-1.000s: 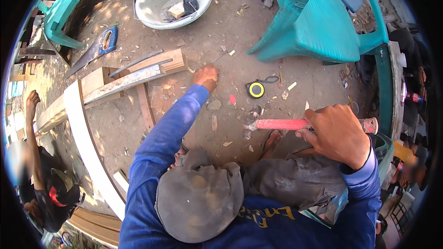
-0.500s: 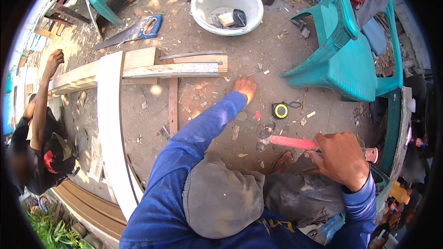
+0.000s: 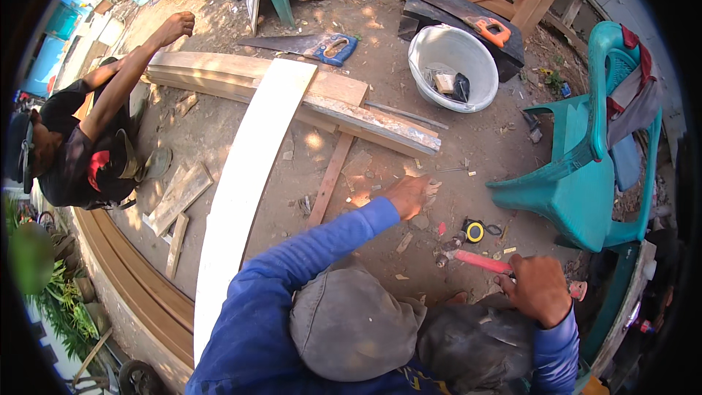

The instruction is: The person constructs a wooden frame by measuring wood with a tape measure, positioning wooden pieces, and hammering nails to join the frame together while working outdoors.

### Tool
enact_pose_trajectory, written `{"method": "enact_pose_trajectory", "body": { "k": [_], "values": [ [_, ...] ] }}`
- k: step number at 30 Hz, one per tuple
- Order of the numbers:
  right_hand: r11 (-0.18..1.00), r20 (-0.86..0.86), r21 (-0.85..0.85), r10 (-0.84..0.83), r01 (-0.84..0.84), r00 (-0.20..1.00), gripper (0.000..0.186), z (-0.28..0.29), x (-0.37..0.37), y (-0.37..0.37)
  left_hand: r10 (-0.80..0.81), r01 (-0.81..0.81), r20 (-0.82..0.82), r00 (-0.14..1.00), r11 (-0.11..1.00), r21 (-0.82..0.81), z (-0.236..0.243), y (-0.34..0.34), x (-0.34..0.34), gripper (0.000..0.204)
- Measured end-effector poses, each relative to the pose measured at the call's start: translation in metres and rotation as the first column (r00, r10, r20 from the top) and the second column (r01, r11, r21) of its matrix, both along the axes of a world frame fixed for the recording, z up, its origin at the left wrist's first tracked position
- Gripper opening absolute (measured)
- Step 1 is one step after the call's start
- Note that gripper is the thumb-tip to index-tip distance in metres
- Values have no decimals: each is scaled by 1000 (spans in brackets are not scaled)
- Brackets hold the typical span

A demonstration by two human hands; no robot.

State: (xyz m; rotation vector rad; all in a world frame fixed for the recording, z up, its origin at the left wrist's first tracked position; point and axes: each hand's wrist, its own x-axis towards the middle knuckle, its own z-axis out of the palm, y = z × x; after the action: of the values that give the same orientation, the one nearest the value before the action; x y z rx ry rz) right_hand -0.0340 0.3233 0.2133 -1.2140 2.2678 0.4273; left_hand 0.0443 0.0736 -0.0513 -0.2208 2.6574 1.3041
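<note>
My right hand (image 3: 540, 289) is closed round a hammer (image 3: 479, 260) with a pinkish-red handle, its metal head to the left, low over the ground. My left hand (image 3: 409, 196) reaches out near the dirt, short of a thin metal rod (image 3: 455, 169); its fingers are smeared, and whether they hold anything does not show. Between the hands and the green chair lies a black and yellow tape measure (image 3: 474, 231). Left of my left arm, a long white board (image 3: 252, 153) rests across a stack of wooden beams (image 3: 373, 121).
A person (image 3: 80, 128) crouches at the left, arm raised. Beyond the beams lie a blue-handled saw (image 3: 322, 47) and a white bucket (image 3: 453, 40) with small items inside. An orange-handled saw (image 3: 486, 28) sits on a black block. A green plastic chair (image 3: 578, 175) stands right.
My view has swung left, so the scene sits further right and lower. My left hand has drawn away from the thin rod. The hammer stays in my right hand.
</note>
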Motion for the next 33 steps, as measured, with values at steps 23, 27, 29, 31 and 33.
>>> {"method": "enact_pose_trajectory", "body": {
  "k": [23,27,29,31,33],
  "values": [
    [735,-181,-336,563,-589,806,30,81,69,-260,565,-424,257,784,186,886,83,-312,176,29],
    [556,-434,-131,712,-821,552,30,102,96,-314,578,-293,184,795,100,951,64,-308,168,29],
    [513,-444,-96,745,-853,498,26,103,108,-334,605,-271,181,776,61,961,54,-302,168,30],
    [510,-440,-35,764,-860,471,26,103,115,-353,627,-250,180,758,24,968,53,-293,165,31],
    [499,-433,-8,779,-866,453,26,99,119,-366,667,-240,247,703,-104,965,59,-291,172,33]
  ]
}}
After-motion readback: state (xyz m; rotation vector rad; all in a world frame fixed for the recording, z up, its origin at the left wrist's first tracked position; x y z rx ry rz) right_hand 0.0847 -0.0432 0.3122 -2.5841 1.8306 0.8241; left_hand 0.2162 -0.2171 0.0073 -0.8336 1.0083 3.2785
